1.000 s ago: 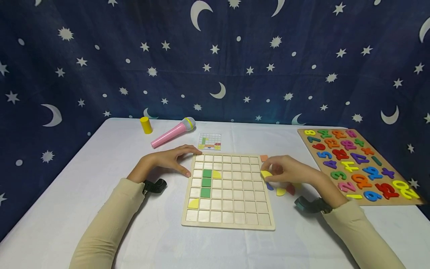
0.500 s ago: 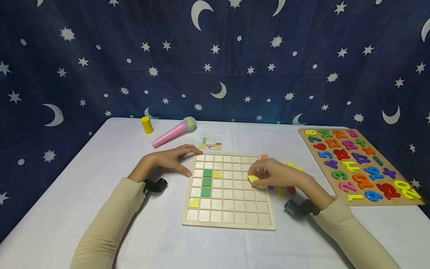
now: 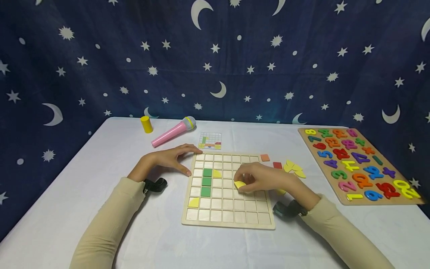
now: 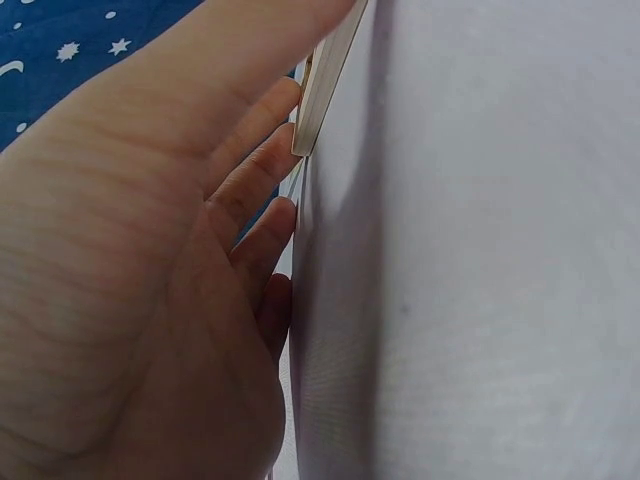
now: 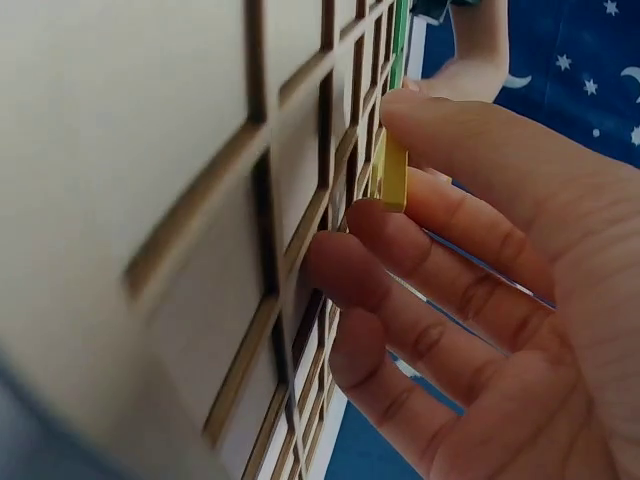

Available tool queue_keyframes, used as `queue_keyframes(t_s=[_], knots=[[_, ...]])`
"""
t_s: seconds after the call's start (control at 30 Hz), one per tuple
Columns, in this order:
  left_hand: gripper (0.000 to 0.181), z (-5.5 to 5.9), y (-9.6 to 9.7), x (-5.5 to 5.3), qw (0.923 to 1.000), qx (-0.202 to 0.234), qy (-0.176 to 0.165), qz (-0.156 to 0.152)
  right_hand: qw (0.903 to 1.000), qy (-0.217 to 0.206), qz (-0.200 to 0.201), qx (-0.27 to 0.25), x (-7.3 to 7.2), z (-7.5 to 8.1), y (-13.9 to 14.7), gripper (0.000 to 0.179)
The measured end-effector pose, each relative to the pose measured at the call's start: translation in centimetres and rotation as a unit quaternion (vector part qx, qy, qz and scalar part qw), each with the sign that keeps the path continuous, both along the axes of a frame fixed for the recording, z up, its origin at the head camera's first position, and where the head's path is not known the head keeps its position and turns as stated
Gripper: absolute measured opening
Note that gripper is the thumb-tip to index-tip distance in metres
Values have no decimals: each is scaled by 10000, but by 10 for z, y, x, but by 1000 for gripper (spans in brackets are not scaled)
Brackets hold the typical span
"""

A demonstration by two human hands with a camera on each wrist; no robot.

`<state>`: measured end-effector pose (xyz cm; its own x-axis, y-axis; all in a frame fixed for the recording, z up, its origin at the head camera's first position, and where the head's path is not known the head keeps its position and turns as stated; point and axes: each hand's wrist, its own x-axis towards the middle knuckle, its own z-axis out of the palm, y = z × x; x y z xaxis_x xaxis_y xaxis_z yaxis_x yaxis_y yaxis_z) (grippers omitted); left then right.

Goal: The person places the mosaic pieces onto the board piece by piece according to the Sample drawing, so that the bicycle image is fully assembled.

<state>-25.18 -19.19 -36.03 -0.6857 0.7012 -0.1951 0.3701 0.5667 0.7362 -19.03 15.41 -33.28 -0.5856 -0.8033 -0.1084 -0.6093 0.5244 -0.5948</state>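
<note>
Yellow piece: A round-edged yellow piece is held at the grid board, just right of its middle; whether it touches the wood cannot be told.
Right hand: The right hand reaches in from the right, its grip narrowed to a pinch, thumb and forefinger on the piece.
Grid board: The wooden grid board lies flat, three green squares lined up toward its left, with one yellow tile right of the farthest and a second yellow tile in the leftmost column.
Left hand: The left hand rests at the far left corner, its grip spread wide and holding nothing.
Loose pieces: To the right lie an orange square, a red square and a yellow cluster.
Far side: A pattern card, a pink microphone and a standing yellow cylinder occupy the white-clothed counter.
Far right: A number board displays colourful numerals.
Backdrop: Moons and stars dot a dark blue curtain.
</note>
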Motion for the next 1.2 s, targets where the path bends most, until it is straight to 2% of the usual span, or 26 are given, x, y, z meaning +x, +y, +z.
queue_keyframes(t_s=[0.87, 1.03, 1.2], knots=[[84, -2, -1, -3, 10000, -44, 87, -2, 9921, 420, 1185, 40, 28, -3, -59, 20], [83, -1, -1, -3, 9999, -10, 109, -63, 9929, 440, 1106, 61, 32, -4, -69, 21], [83, 0, 0, -2, 9999, 28, 97, -118, 9962, 322, 813, 61, 34, -5, -74, 24]])
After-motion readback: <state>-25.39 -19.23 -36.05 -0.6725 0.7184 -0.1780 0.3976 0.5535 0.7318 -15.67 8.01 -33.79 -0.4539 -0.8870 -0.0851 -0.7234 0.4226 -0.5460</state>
